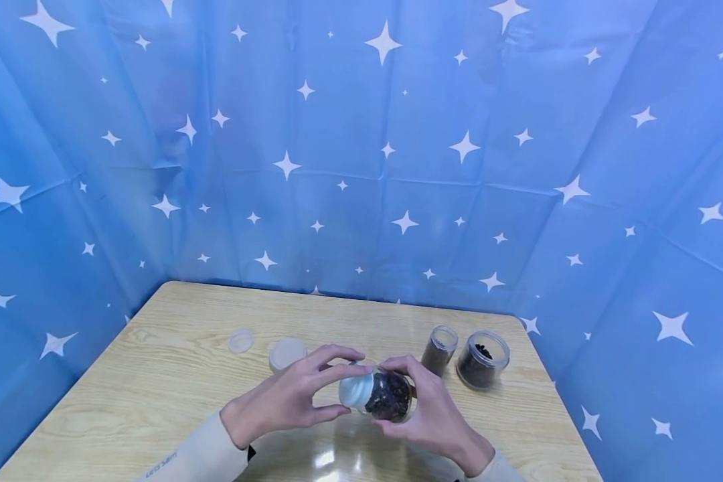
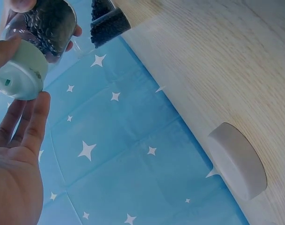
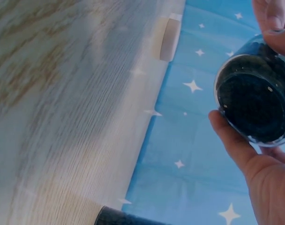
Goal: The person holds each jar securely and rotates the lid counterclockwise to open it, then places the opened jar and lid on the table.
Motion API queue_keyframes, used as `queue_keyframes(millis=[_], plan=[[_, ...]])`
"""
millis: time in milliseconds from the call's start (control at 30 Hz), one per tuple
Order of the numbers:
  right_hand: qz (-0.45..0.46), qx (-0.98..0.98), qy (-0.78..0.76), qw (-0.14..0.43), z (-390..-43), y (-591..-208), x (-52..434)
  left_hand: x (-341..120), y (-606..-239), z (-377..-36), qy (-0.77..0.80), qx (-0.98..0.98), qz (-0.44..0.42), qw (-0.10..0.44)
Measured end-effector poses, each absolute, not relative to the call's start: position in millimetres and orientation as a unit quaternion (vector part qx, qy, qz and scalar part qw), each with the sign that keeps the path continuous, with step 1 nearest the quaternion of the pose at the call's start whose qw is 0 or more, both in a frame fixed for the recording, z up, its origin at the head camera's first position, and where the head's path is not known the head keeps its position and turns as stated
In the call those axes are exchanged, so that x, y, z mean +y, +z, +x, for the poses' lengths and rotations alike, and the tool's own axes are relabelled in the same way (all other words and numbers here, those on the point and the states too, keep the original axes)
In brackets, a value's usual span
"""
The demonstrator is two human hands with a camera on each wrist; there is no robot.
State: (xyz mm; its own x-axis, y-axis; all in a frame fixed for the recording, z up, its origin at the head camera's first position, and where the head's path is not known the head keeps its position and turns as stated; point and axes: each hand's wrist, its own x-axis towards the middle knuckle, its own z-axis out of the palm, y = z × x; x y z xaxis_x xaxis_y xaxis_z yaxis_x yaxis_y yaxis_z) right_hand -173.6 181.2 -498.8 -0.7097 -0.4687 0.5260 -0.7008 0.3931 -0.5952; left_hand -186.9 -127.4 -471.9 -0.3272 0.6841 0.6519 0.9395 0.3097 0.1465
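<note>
A clear glass jar (image 1: 388,396) of dark, small pieces is held tilted on its side above the table. Its pale mint lid (image 1: 355,389) points left, and the glass base faces the right wrist camera. My right hand (image 1: 430,410) grips the jar's body (image 3: 254,101) with thumb and fingers on opposite sides. At the lid end, my left hand (image 1: 298,391) pinches the lid (image 2: 23,72) between thumb and fingers. The lid sits on the jar's mouth; whether it is screwed tight I cannot tell.
On the wooden table (image 1: 175,375), a narrow open glass jar (image 1: 438,351) with brown contents stands beside a wider open jar (image 1: 482,361) with dark pieces. Left of them lie a whitish round lid (image 1: 287,352) and a small clear disc (image 1: 240,341). A blue starry curtain (image 1: 337,134) hangs behind.
</note>
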Motion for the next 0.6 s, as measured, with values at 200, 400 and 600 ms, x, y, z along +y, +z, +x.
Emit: queue_keyframes(millis=[200, 400, 600], plan=[[0.359, -0.818, 0.428, 0.139, -174.0, -498.8, 181.6, -126.6, -471.4, -186.6, -0.26, -0.77, -0.529, 0.245], [0.358, -0.819, 0.428, 0.137, -173.6, -497.7, 182.7, -125.9, -470.2, -186.1, -0.259, -0.771, -0.528, 0.244], [0.359, -0.819, 0.423, 0.144, -172.2, -496.9, 184.6, -124.1, -469.0, -184.6, -0.257, -0.773, -0.525, 0.248]])
